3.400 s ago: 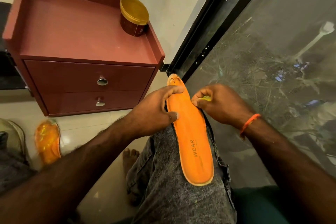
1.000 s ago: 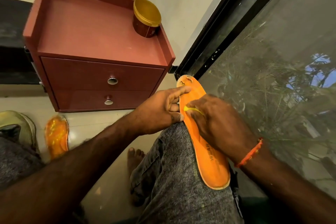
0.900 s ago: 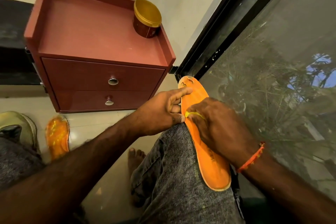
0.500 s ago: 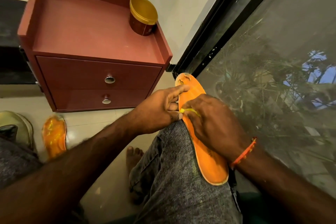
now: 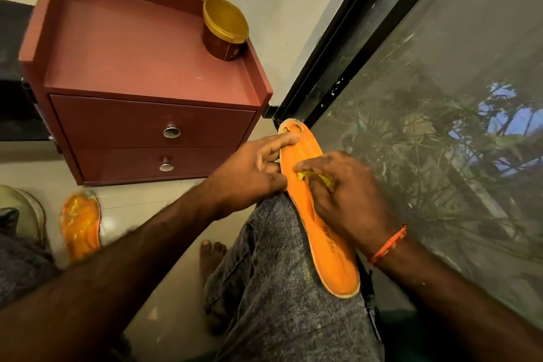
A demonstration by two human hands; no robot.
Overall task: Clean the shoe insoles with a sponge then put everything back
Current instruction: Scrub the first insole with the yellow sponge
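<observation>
An orange insole (image 5: 333, 258) lies lengthwise on my right thigh, toe end pointing away toward the window corner. My left hand (image 5: 249, 173) pinches its left edge near the toe. My right hand (image 5: 343, 197) presses a small yellow sponge (image 5: 302, 176) flat on the insole's middle; only bits of the sponge show between my fingers. A second orange insole (image 5: 80, 226) lies on the floor at the left, beside a pale shoe (image 5: 26, 214) at the frame's left edge.
A dark red two-drawer cabinet (image 5: 152, 126) stands ahead on the left, with a gold-lidded jar (image 5: 224, 29) on its top at the back right. A black-framed mesh window (image 5: 440, 126) fills the right. Pale tiled floor (image 5: 164, 288) and my bare foot (image 5: 211, 256) are below.
My right hand has slid the sponge along the middle of the insole with small rubbing strokes. My left hand keeps its hold on the edge. The view has shifted slightly.
</observation>
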